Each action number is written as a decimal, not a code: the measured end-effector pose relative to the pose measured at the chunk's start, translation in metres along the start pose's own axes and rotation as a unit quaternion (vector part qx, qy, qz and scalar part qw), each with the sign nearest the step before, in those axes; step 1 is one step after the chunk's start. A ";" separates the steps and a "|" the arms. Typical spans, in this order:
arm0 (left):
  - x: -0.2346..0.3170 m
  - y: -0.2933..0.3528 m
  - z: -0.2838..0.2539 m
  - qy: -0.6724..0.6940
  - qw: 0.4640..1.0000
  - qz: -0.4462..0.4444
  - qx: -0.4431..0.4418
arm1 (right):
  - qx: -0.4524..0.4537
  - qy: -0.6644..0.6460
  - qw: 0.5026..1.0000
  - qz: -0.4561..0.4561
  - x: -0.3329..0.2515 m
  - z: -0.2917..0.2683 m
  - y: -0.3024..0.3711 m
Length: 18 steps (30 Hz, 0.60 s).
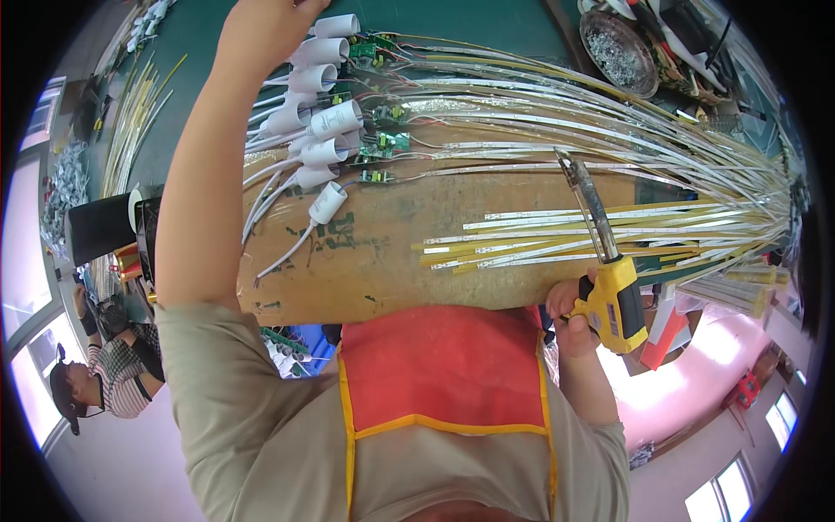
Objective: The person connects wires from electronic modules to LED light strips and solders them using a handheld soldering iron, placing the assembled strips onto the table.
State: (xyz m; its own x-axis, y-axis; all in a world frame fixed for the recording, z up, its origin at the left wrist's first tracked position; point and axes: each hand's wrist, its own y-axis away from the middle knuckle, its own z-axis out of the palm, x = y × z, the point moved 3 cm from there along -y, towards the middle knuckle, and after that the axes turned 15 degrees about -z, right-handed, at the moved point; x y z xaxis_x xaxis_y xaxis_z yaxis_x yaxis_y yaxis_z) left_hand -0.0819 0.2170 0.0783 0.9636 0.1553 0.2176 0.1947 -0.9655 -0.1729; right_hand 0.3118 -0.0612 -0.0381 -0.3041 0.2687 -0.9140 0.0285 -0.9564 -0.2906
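Note:
My right hand [572, 315] is wrapped round the handle of a yellow and black soldering gun [614, 304]. Its metal tip points up and away, over thin white and yellow LED strips [513, 244] lying on the board. Stretched across the table, my left arm ends in my left hand [274, 19] at the upper edge, where its fingers are cut off. That hand is nearest to a row of white cylindrical housings [335, 117] with white cables. Small green circuit boards [383, 146] join several housings by wires to long LED strips [539, 117]. One housing [328, 203] lies closest to me.
A brown worn board [391, 261] covers the near part of the green table [470, 19]. At far right stands a round dish [619, 54] of grey bits, among tools. More strips [130, 130] lie far left. Another person [109, 374] works at the left.

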 end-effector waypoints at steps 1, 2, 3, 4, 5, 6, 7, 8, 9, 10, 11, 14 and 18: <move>-0.010 -0.016 0.010 -0.024 0.999 0.001 0.047 | 0.010 -0.010 1.000 -0.001 0.000 0.000 -0.001; -0.022 -0.028 0.022 -0.047 0.995 0.001 0.093 | 0.021 -0.020 1.000 -0.002 0.000 0.000 -0.001; -0.033 -0.037 0.039 -0.046 0.994 0.002 0.095 | 0.021 -0.020 1.000 -0.004 -0.001 0.000 -0.001; -0.049 -0.046 0.050 -0.053 0.983 -0.074 0.161 | 0.014 -0.022 1.000 0.006 -0.001 -0.001 -0.002; -0.063 -0.055 0.059 -0.059 0.961 -0.148 0.226 | 0.013 -0.023 1.000 0.009 -0.001 -0.001 -0.002; -0.075 -0.068 0.064 -0.058 0.961 -0.145 0.227 | 0.011 -0.024 1.000 0.012 0.000 -0.001 -0.003; -0.096 -0.083 0.069 0.065 0.975 -0.195 0.080 | 0.018 -0.026 0.999 0.018 0.000 -0.001 -0.002; -0.108 -0.093 0.078 0.184 0.951 -0.240 -0.072 | 0.021 -0.027 0.999 0.022 0.000 -0.001 -0.002; -0.117 -0.096 0.084 0.190 0.944 -0.249 -0.104 | 0.025 -0.028 0.999 0.025 0.000 -0.001 -0.001; -0.121 -0.100 0.085 0.190 0.944 -0.248 -0.104 | 0.023 -0.037 0.998 0.034 0.000 -0.001 -0.001; -0.120 -0.100 0.086 0.247 0.936 -0.217 -0.127 | 0.022 -0.042 0.998 0.039 0.000 -0.001 -0.001; -0.100 -0.090 0.077 0.292 0.937 -0.176 -0.079 | 0.014 -0.044 0.998 0.036 -0.001 -0.001 -0.003; -0.052 -0.068 0.016 0.364 0.919 -0.138 0.058 | 0.021 -0.031 0.998 0.040 -0.001 -0.001 -0.003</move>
State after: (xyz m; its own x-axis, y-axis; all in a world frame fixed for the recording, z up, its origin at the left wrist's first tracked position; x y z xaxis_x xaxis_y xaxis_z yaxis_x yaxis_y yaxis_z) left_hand -0.1425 0.2782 0.0635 0.5050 0.1693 0.8463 0.4716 -0.8754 -0.1063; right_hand 0.3125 -0.0582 -0.0368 -0.3611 0.1849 -0.9140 0.0157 -0.9788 -0.2042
